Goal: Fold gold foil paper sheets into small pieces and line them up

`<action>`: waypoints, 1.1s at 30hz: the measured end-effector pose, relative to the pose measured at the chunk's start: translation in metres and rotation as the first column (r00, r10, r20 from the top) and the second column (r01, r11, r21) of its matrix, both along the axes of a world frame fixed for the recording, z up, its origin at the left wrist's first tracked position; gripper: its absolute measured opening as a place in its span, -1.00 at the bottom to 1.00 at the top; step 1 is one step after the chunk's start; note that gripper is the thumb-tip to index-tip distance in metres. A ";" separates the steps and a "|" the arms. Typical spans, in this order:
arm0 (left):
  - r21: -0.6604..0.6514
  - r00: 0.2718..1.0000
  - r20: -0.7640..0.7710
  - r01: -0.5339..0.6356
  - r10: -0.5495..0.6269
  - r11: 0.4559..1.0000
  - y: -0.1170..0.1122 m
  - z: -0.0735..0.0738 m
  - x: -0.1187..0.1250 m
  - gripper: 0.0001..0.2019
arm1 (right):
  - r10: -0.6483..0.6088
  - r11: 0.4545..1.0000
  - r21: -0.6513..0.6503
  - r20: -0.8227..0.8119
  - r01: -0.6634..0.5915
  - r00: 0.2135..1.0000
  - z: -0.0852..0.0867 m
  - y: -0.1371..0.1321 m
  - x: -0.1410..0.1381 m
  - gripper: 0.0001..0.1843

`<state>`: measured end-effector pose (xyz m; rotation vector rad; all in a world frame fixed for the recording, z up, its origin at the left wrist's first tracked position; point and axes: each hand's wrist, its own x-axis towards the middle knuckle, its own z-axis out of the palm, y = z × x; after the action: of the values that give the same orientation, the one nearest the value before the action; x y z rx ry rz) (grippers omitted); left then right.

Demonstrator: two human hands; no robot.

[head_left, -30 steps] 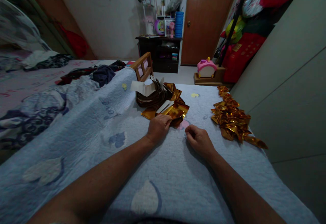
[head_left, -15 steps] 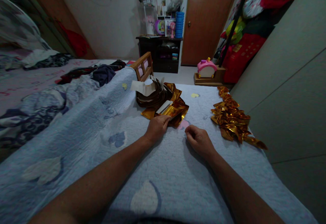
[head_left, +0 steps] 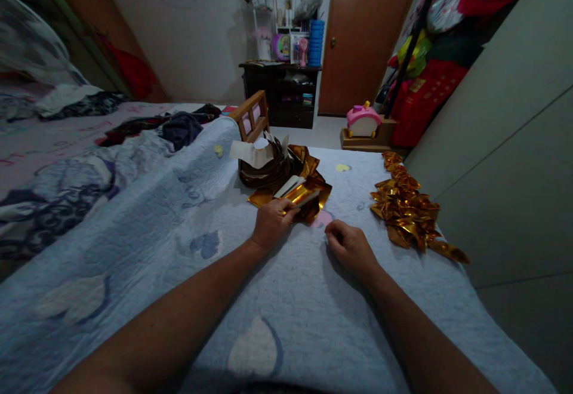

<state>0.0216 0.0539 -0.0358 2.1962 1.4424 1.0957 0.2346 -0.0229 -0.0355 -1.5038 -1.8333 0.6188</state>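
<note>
My left hand (head_left: 271,222) rests on the pale blue quilt (head_left: 286,298) and pinches the near edge of a gold foil sheet (head_left: 303,194), lifting it off a loose stack of gold sheets. Behind that stack sits a dark bundle of foil with white paper on top (head_left: 263,164). My right hand (head_left: 351,247) lies on the quilt just right of the stack, fingers curled into a loose fist with nothing seen in them.
A heap of folded gold foil pieces (head_left: 408,206) lies on the quilt at the right, near a grey wall. A wooden chair back (head_left: 251,116) stands beyond the bed. Rumpled bedding and clothes (head_left: 134,143) fill the left side. A dark cabinet (head_left: 286,92) and a door stand at the far end.
My left hand's fingers have closed on the edge of the top gold sheet and raised it slightly. My right hand has stayed in place.
</note>
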 end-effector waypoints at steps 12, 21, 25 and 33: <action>0.233 0.977 -0.143 0.191 -0.161 0.954 -0.013 0.015 -0.002 -0.69 | -0.053 0.998 -0.054 -0.164 0.045 0.985 0.002 0.000 0.001 -0.82; 0.073 0.938 0.024 0.344 -0.346 0.936 -0.049 0.051 -0.001 -0.78 | -0.094 0.977 0.153 -0.309 0.147 0.946 0.000 0.002 0.010 -0.43; -0.134 0.891 0.388 0.310 -0.238 0.941 -0.056 0.057 0.000 -0.84 | 0.031 0.986 0.168 -0.201 0.003 0.979 0.011 -0.001 0.012 -0.79; -0.153 0.870 0.470 0.243 -0.146 0.958 -0.054 0.037 0.006 -0.84 | 0.112 0.958 -0.177 -0.492 -0.225 0.863 0.018 -0.008 0.010 -0.69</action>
<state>0.0281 -0.0001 0.0016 1.7395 1.0489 1.2212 0.2451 -0.0305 -0.0176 -1.1878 -1.5468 1.2090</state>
